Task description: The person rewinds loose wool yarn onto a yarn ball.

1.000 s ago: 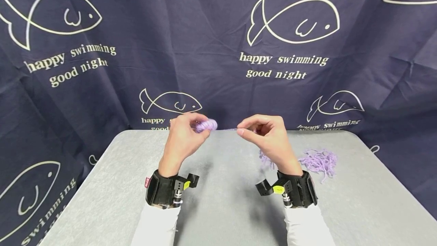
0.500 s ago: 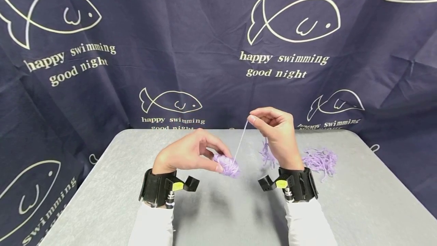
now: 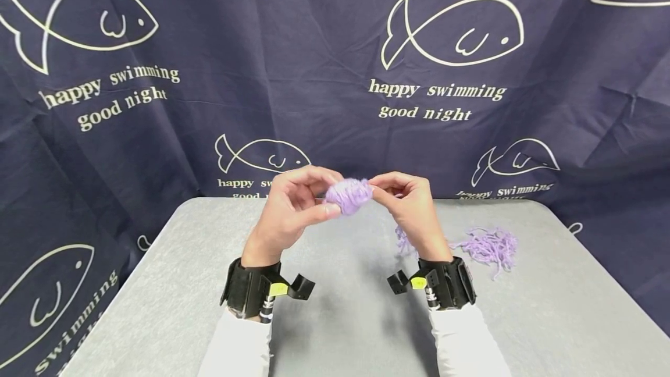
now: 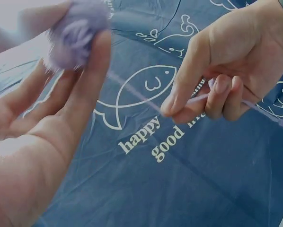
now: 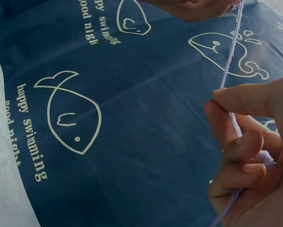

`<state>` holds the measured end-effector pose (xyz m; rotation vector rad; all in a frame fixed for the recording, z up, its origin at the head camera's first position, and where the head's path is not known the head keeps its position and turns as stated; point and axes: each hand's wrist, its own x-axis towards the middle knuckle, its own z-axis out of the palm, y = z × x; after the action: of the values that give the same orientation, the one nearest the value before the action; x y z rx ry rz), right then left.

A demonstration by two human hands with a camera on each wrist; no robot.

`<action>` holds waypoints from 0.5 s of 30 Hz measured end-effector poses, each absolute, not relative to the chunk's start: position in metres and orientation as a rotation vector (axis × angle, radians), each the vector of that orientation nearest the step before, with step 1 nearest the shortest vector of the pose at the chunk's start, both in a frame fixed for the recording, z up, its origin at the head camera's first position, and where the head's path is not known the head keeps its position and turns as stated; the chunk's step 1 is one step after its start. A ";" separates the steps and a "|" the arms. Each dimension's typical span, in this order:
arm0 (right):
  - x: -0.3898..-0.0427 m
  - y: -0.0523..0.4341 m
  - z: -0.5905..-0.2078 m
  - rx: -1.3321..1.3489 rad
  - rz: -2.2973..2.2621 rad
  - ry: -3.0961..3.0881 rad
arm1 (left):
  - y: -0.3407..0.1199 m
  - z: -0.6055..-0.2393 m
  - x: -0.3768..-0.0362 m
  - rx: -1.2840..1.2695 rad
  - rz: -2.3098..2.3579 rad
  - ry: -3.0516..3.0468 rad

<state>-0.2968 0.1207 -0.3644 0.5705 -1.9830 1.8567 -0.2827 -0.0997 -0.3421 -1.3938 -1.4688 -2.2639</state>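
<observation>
From the head camera, the left hand (image 3: 290, 214) is gripping a small purple yarn ball (image 3: 349, 195) between thumb and curled fingers, holding it in the air above the grey table (image 3: 335, 319), roughly at the centre of the frame. The right hand (image 3: 408, 208) is sitting at three o'clock of the ball, its fingertips touching or almost touching it and pinching the yarn strand there; the strand itself is too thin to make out in this view. A loose pile of purple yarn (image 3: 489, 246) is lying on the table at about four o'clock of the right hand, well apart from the ball, and a smaller tuft of yarn (image 3: 405, 242) is showing just behind the right wrist, partly hidden by it. The dark blue fish-print cloth (image 3: 335, 74) is hanging behind the table at twelve o'clock. Nothing is standing between the two hands.

From the left wrist camera, the ball (image 4: 75, 30) is blurring at eleven o'clock against the left fingertips, and the strand (image 4: 132, 90) is running from it toward three o'clock into the pinching right hand (image 4: 226, 71).

From the right wrist camera, the strand (image 5: 230, 52) is running from one o'clock down into the curled right fingers (image 5: 241, 142), which are clamping it; the ball is probably out of frame.
</observation>
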 end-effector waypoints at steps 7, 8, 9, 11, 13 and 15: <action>-0.292 0.114 -0.363 0.673 1.719 -2.130 | -0.091 -0.340 -0.285 -1.001 -2.286 -1.218; -0.291 0.112 -0.363 0.693 1.697 -2.139 | -0.090 -0.339 -0.285 -0.948 -2.270 -1.203; -0.290 0.111 -0.362 0.713 1.673 -2.147 | -0.090 -0.339 -0.286 -0.901 -2.250 -1.198; -0.287 0.109 -0.360 0.749 1.624 -2.158 | -0.089 -0.340 -0.287 -0.814 -2.180 -1.218; -0.285 0.108 -0.359 0.781 1.576 -2.160 | -0.089 -0.341 -0.288 -0.742 -2.100 -1.259; -0.283 0.108 -0.357 0.802 1.539 -2.160 | -0.089 -0.342 -0.289 -0.686 -2.017 -1.314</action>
<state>-0.2829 0.1076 -0.3570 0.8022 -2.1597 1.5388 -0.2891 -0.0885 -0.3424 -0.6864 -1.3139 -2.0168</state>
